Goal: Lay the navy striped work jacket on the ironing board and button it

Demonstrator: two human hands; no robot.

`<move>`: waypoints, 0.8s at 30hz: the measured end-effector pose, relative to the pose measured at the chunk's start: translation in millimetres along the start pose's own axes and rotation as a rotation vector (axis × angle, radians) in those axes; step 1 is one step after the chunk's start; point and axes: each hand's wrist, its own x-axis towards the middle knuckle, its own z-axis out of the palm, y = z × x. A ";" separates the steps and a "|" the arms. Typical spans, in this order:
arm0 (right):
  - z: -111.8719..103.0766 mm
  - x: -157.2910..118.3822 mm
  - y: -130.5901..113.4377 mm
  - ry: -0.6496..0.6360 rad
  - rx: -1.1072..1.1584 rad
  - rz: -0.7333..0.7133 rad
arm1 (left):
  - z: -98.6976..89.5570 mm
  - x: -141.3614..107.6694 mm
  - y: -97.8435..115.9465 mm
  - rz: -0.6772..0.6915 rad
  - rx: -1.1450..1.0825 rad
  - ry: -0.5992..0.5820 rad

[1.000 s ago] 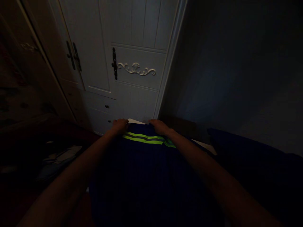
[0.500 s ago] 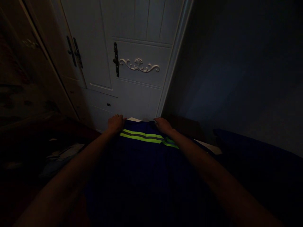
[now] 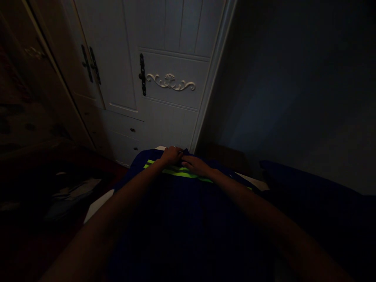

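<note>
A dark blue garment with yellow-green and grey stripes lies spread in front of me, its far edge toward the cupboard. At that far edge my left hand is closed, its fingers bent over the cloth near a small raised fold. Right beside it, my right hand lies on the cloth just above the stripes, fingers stretched out to the left and thumb a little apart. The two hands nearly touch. White corners of the surface beneath show past the garment. Dim light hides most of the garment's near part.
Beyond the garment stands a white cupboard with dark handles and a carved scroll. To the right are a dark wall and another dark blue cloth. Some folded items lie low on the left.
My left hand has moved right along the far edge, and my right hand slightly left and down, so they are now close together. The garment's left part now lies spread out farther left.
</note>
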 end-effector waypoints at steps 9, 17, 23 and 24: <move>-74.0 -58.1 64.7 0.171 -0.023 0.880 | 10.8 35.6 7.1 -0.206 -0.138 -0.039; -46.8 -77.9 94.6 0.209 0.185 1.015 | 18.6 52.5 13.4 -0.215 -0.326 0.008; -47.4 -73.5 96.3 0.493 0.251 0.831 | 10.6 40.4 0.9 -0.158 -0.533 0.192; -50.6 -76.2 96.4 0.538 0.258 0.802 | 8.5 37.1 -1.9 -0.148 -0.566 0.211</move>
